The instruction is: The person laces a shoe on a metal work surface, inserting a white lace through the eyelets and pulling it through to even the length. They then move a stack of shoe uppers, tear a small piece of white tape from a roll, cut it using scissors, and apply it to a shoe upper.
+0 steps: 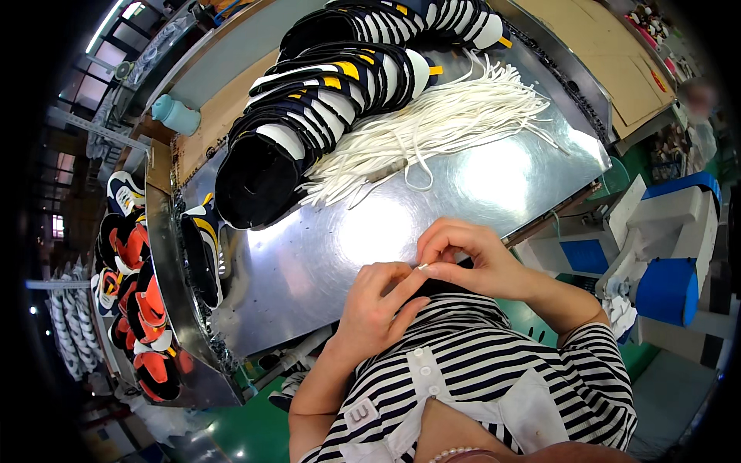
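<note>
In front of my body, just past the near edge of the metal table [301,289], my two hands meet at the fingertips. Between them shows a small white piece [423,266], too small to name for certain. My right hand [475,258] is closed in a pinch on it with thumb and fingers. My left hand [378,309] has its bent fingers pressed against the same piece, its thumb pointing out below. Beyond the hands lies a thick bundle of white shoelaces [432,139], tied round its middle. Behind it curve long rows of nested shoe uppers [332,89] in black, white and yellow.
A single shoe upper [202,251] stands at the table's left side. Past the raised metal rim, a shelf carries orange and black shoe pieces [150,309]. A light-blue jug [176,116] sits far left. To the right is a white and blue machine [656,255]; cardboard [602,62] lies behind.
</note>
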